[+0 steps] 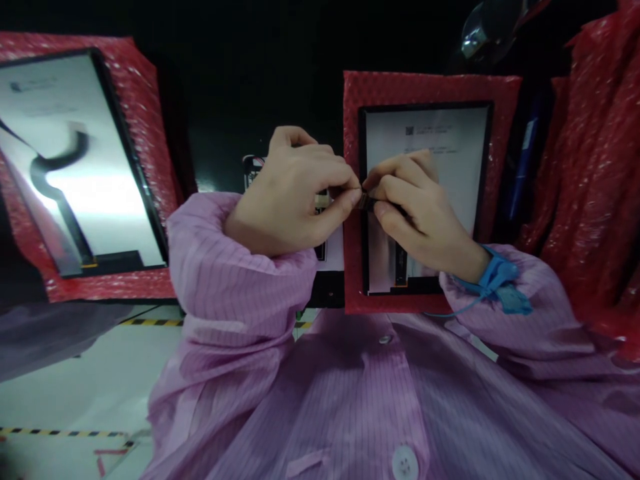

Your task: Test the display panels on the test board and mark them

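My left hand [310, 193] is closed in a pinch, thumb against forefinger. What lies between those tips is too small to make out. Right beside them, my right hand [420, 207] pinches a dark ribbon cable [367, 201] whose end shows pale, fine stripes. Both sets of fingertips almost meet over the left edge of a display panel [455, 167], which lies silver back up beneath my right hand. A dark strip [401, 263] runs up from the panel's lower edge. Partly hidden under my left hand is a circuit board [249, 167] or similar black-and-white part.
Red bubble wrap [430, 83] lies under the panel. At left, another display panel [100, 173] with a curved black ribbon cable [63, 200] rests on red bubble wrap. A blue pen [524, 160] and stacked red wrap [595, 167] are at right. A blue wrist strap [493, 273] circles my right wrist.
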`<action>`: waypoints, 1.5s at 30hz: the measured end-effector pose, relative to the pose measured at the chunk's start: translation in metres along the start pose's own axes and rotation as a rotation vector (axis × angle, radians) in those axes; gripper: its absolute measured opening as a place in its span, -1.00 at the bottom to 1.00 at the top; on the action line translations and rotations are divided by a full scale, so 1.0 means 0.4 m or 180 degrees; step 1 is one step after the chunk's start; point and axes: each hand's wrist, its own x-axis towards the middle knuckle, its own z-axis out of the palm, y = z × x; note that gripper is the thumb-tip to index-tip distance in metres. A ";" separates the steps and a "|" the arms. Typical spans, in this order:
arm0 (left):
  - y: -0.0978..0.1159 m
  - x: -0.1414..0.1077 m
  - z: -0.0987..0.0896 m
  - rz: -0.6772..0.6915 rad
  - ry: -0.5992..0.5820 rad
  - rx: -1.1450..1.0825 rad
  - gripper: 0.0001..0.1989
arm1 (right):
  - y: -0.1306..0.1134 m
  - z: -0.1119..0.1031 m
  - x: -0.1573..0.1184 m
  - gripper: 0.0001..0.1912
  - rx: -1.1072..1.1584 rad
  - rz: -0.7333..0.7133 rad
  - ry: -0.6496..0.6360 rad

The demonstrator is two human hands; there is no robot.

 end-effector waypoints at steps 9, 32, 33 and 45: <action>0.004 0.000 -0.003 0.0069 0.0048 0.0008 -0.80 | -0.003 -0.001 0.001 -0.80 0.0025 0.0023 -0.0039; 0.008 0.005 0.001 -0.0096 -0.0146 0.0031 -0.80 | -0.001 -0.001 0.002 -0.82 0.0003 0.0166 -0.0181; 0.007 0.005 0.001 -0.0078 -0.0130 0.0023 -0.81 | -0.001 0.000 0.002 -0.82 0.0008 0.0165 -0.0173; 0.010 0.003 -0.001 -0.0018 0.0046 0.0015 -0.83 | -0.006 0.003 0.004 -0.82 0.0062 0.0195 -0.0104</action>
